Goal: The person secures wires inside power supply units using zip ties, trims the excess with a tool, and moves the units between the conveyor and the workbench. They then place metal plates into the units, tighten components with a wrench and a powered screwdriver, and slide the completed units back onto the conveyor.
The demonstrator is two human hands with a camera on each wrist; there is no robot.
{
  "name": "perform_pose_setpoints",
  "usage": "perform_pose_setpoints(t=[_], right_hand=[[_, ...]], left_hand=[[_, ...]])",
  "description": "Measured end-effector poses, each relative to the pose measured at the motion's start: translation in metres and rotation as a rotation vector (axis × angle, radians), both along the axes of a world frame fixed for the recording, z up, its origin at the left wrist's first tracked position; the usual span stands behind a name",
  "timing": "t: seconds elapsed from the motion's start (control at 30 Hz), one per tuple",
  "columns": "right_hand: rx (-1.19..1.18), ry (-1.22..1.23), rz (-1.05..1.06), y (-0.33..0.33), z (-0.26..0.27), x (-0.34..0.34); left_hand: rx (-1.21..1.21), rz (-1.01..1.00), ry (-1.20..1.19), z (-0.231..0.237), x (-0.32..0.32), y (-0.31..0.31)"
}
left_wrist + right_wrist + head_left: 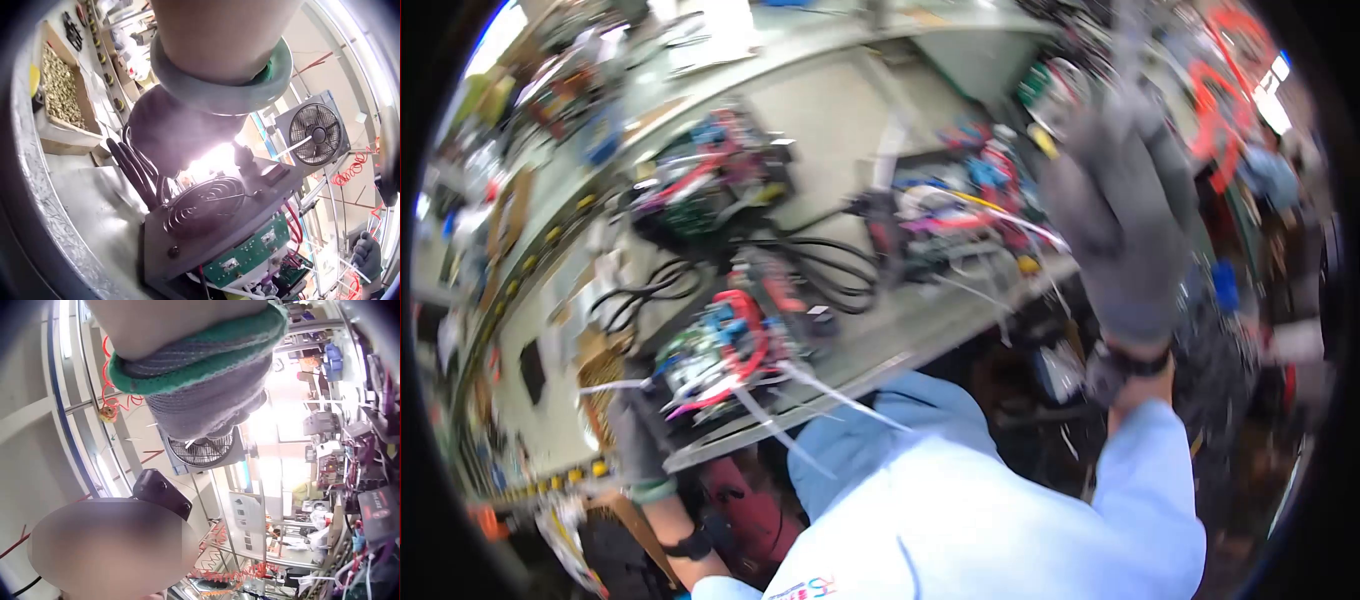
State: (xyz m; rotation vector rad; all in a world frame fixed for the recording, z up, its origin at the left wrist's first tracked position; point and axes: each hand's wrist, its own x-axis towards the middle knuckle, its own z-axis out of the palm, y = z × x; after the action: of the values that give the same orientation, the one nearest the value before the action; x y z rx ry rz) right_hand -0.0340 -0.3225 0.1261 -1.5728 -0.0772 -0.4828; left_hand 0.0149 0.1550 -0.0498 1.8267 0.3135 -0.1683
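In the head view my gloved left hand (640, 435) is at the left side of the nearest open electronics unit (718, 345). The left wrist view shows that hand gripping the upper edge of its metal case (159, 250), near the round fan grille (206, 203); the fingertips are partly hidden by glare. A white cable tie (615, 385) sticks out by its fingertips. My gloved right hand (1125, 210) is raised at the right, blurred, its fingers curled. A thin white cable tie (190, 443) shows just below those fingers in the right wrist view.
Two more open units, one at the back (710, 180) and one at the right (970, 205), stand on the bench. Black cables (830, 265) loop between them. White cable tie tails (845, 397) overhang the front edge. A cardboard box of small brass-coloured parts (62, 87) sits left.
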Motion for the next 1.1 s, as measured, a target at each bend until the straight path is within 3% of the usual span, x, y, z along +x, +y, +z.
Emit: perform_pose_setpoints(t=[0.03, 0.07, 0.13, 0.17, 0.2, 0.27, 0.33, 0.4, 0.43, 0.47, 0.5, 0.53, 0.63, 0.67, 0.73, 0.8, 0.83, 0.9, 1.0, 1.07, 1.1], right_hand=[[0.037, 0.0, -0.027, -0.001, 0.004, 0.007], [0.079, -0.003, -0.042, -0.01, 0.004, 0.007], [-0.004, 0.202, -0.063, -0.037, -0.002, -0.003], [-0.015, 0.294, -0.051, -0.049, -0.009, -0.011], [-0.043, 0.389, -0.078, -0.053, -0.016, -0.021], [0.0, 0.441, -0.045, -0.049, -0.051, -0.037], [-0.343, 0.501, 0.056, -0.039, -0.097, -0.045], [-0.105, 0.656, 0.15, -0.009, -0.088, -0.03], [-0.021, 0.509, 0.177, 0.007, -0.088, -0.016], [0.071, 0.366, 0.203, 0.021, -0.089, 0.0], [0.167, 0.186, 0.227, 0.043, -0.087, 0.02], [0.122, 0.211, 0.233, 0.061, -0.077, 0.038], [-0.29, 0.119, 0.136, 0.117, -0.074, 0.104], [-0.292, 0.1, 0.148, 0.12, -0.095, 0.123], [-0.702, 0.199, -0.212, 0.119, -0.138, 0.158], [-0.962, 0.115, -0.355, 0.13, -0.15, 0.153], [-1.094, 0.169, -0.281, 0.13, -0.158, 0.156], [-1.11, 0.096, -0.231, 0.131, -0.178, 0.16], [-1.145, -0.121, -0.182, 0.128, -0.192, 0.167], [-1.186, -0.19, -0.07, 0.126, -0.214, 0.181], [-1.233, -0.342, -0.006, 0.126, -0.221, 0.19]], left_hand=[[-0.072, -0.145, -0.194, -0.028, -0.001, 0.028], [0.076, -0.178, -0.064, -0.006, -0.004, 0.018], [0.074, -0.233, -0.057, -0.025, -0.004, 0.06], [0.185, -0.013, -0.191, -0.029, -0.012, 0.061], [0.289, -0.203, -0.068, -0.009, -0.004, 0.075], [0.344, -0.035, -0.013, 0.017, 0.003, 0.079], [0.377, -0.008, -0.178, 0.038, 0.023, 0.071], [0.368, -0.069, -0.448, 0.047, 0.051, 0.056], [0.541, -0.155, -0.608, 0.071, 0.059, 0.021], [0.609, -0.186, -0.532, 0.085, 0.071, 0.001], [0.48, -0.22, -0.491, 0.078, 0.093, -0.004], [0.527, -0.291, -0.448, 0.081, 0.108, -0.018], [0.623, -0.551, -0.399, 0.061, 0.146, -0.028], [0.716, -0.631, -0.325, 0.054, 0.157, -0.029], [0.726, -0.619, -0.317, 0.052, 0.16, -0.043], [0.893, -0.629, -0.448, 0.054, 0.165, -0.061], [0.925, -0.636, -0.36, 0.054, 0.167, -0.069], [0.975, -0.681, -0.095, 0.068, 0.17, -0.094], [0.7, -0.626, -0.201, 0.013, 0.201, -0.093], [0.802, -0.825, -0.305, 0.01, 0.217, -0.09], [0.723, -0.789, -0.31, -0.003, 0.231, -0.08]])
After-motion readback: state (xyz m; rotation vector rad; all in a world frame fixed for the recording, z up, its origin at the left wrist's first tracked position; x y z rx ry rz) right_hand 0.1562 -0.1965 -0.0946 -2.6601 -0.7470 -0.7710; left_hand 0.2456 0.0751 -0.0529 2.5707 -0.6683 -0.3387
